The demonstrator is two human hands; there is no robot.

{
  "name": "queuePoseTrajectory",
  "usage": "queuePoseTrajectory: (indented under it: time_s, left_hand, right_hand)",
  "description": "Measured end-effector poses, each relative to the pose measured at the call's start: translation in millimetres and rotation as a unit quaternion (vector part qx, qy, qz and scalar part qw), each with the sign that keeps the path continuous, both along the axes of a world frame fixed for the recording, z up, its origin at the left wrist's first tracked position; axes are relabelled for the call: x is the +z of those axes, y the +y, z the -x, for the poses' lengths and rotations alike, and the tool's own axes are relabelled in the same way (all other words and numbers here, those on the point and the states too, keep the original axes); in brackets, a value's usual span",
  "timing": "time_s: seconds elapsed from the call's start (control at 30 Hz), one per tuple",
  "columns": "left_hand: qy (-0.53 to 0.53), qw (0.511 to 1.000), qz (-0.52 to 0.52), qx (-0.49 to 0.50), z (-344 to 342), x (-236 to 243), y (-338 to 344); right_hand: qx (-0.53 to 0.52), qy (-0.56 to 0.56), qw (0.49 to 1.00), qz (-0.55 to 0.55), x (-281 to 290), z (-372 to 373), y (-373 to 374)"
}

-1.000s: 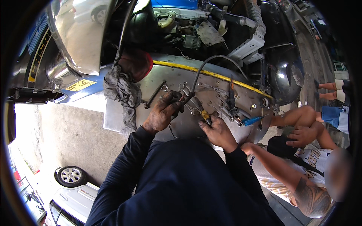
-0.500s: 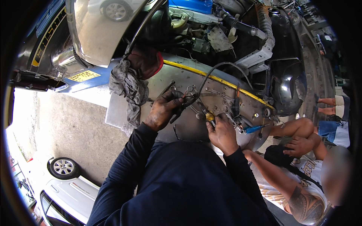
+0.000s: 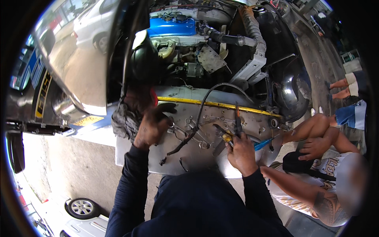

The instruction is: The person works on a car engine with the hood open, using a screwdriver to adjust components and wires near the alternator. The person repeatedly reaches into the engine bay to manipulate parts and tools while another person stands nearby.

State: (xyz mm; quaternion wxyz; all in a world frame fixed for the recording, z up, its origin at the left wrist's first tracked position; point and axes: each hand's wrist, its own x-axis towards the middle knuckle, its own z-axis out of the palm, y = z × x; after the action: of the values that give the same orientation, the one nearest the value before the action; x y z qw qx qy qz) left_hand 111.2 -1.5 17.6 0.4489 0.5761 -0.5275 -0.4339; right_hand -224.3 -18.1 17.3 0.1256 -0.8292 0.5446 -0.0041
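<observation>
My left hand point(image 3: 152, 127), its fingers dark with grime and stretched out apart, is over the panel beside a crumpled grey rag point(image 3: 125, 120). No object shows in it. In my right hand point(image 3: 241, 155) is a pair of yellow-handled pliers point(image 3: 227, 139), its dark narrow head pointing up and left. A black cable point(image 3: 201, 108) arches out of the engine bay and lies across the grey metal panel point(image 3: 187, 158), its loose end near the left. Several wrenches point(image 3: 182, 132) lie beneath it. Close to my right fingers rests a dark tool with an orange end point(image 3: 238, 120).
A blue screwdriver point(image 3: 265, 143) and a black ring-shaped roll point(image 3: 274, 123) lie at the panel's right. Beyond the yellow-edged strip point(image 3: 205, 103) is an engine with a blue cover point(image 3: 171, 27). A person point(image 3: 312, 173) sits close on my right, and a white car point(image 3: 85, 225) stands behind left.
My left hand has let go of the black cable and moved left toward the rag. The cable now lies on the panel. My right hand still holds the pliers; the view has shifted.
</observation>
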Motion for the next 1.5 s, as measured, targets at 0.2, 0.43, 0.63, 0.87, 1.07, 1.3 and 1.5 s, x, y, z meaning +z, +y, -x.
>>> queuePoseTrajectory:
  time_s: [0.2,0.43,0.63,0.87,1.07,1.3,1.5]
  left_hand:
    - [-0.305,0.951,-0.058,0.01,-30.5,-68.0,-143.9]
    - [-0.413,0.893,-0.179,-0.007,-86.4,-223.7,-295.4]
    - [-0.48,0.852,-0.165,0.128,-107.3,-348.5,-340.8]
    - [-0.459,0.848,-0.239,0.115,-135.8,-381.2,-364.0]
    - [-0.457,0.848,-0.163,0.215,-115.8,-349.9,-343.6]
    - [-0.446,0.85,-0.218,0.174,-104.9,-323.7,-347.3]
    - [-0.35,0.886,-0.245,0.178,-123.9,-352.0,-349.2]
  right_hand:
    - [0.016,-0.146,0.989,0.01,-4.5,6.0,-31.5]
    - [-0.004,-0.268,0.958,-0.103,-20.3,-5.7,-43.8]
    - [-0.026,-0.264,0.944,-0.197,-23.3,3.1,-60.2]
    - [-0.039,-0.293,0.939,-0.174,-41.5,-2.4,-85.0]
    - [-0.034,-0.309,0.933,-0.181,-50.4,-15.3,-100.4]
    - [-0.034,-0.298,0.937,-0.18,-51.1,-17.1,-102.0]
    - [-0.037,-0.293,0.939,-0.175,-55.8,-16.0,-98.9]
